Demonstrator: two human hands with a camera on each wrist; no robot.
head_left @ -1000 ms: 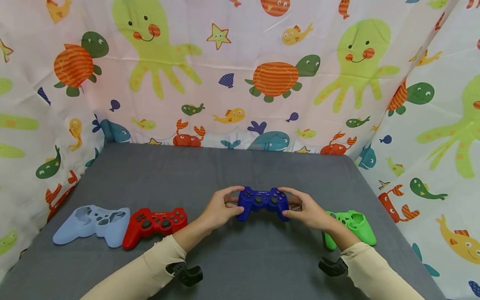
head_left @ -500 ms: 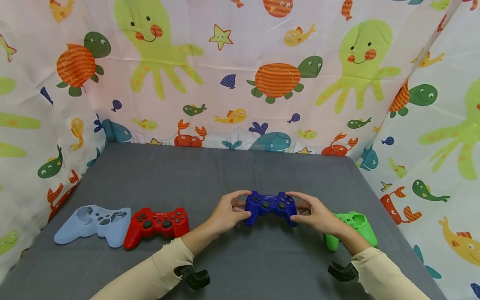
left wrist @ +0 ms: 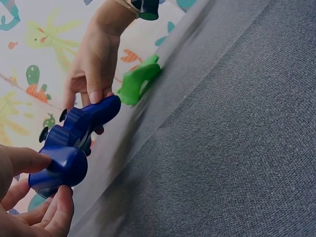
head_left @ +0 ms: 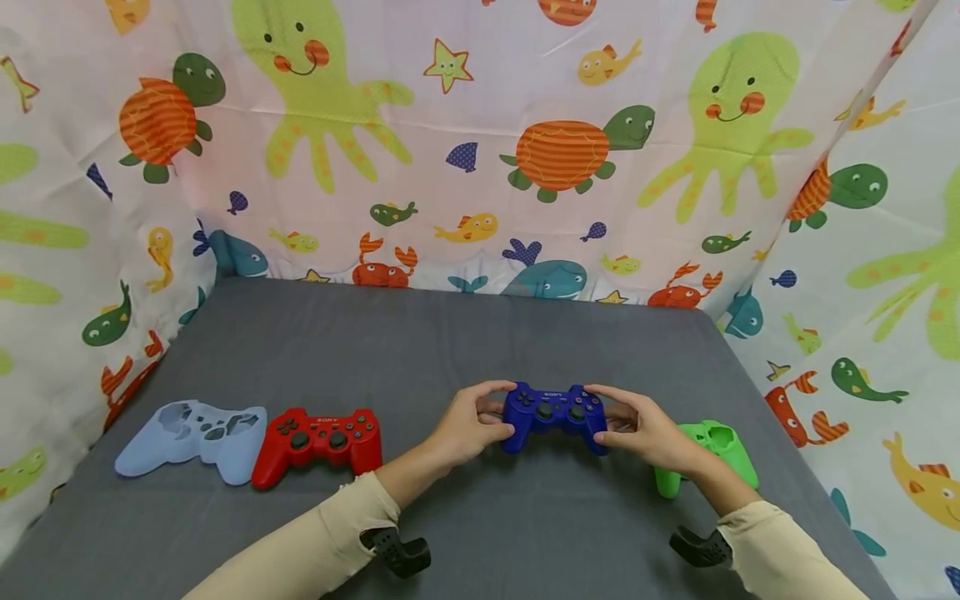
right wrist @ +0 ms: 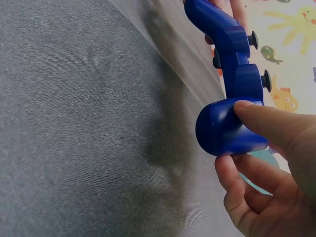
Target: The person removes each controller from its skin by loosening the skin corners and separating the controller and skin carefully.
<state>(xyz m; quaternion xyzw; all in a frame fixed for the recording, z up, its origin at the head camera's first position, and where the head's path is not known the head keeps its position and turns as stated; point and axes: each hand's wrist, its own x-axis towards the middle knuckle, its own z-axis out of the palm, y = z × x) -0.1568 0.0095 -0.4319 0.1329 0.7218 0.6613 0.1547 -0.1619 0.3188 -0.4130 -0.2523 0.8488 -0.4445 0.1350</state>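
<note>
Between my two hands is a blue game controller [head_left: 553, 410], its buttons and sticks facing up. My left hand [head_left: 474, 423] grips its left end, thumb on the near side and fingers curled behind. On the other end, my right hand [head_left: 643, 429] pinches it the same way. Both wrist views show the blue controller [left wrist: 74, 133] raised off the cloth, and in the right wrist view the thumb presses on its grip [right wrist: 224, 128]. The fingers behind the controller are partly hidden in the head view.
To the left lie a light blue silicone controller cover [head_left: 197, 437] and a red game controller [head_left: 318, 442], side by side. A green controller cover [head_left: 720, 450] sits beyond my right forearm, partly hidden by it. A printed curtain [head_left: 330, 217] borders the grey table [head_left: 480, 533].
Both hands have moved a little to the right in the head view, carrying the blue controller with them. The grip looks the same. The head view has shifted slightly.
</note>
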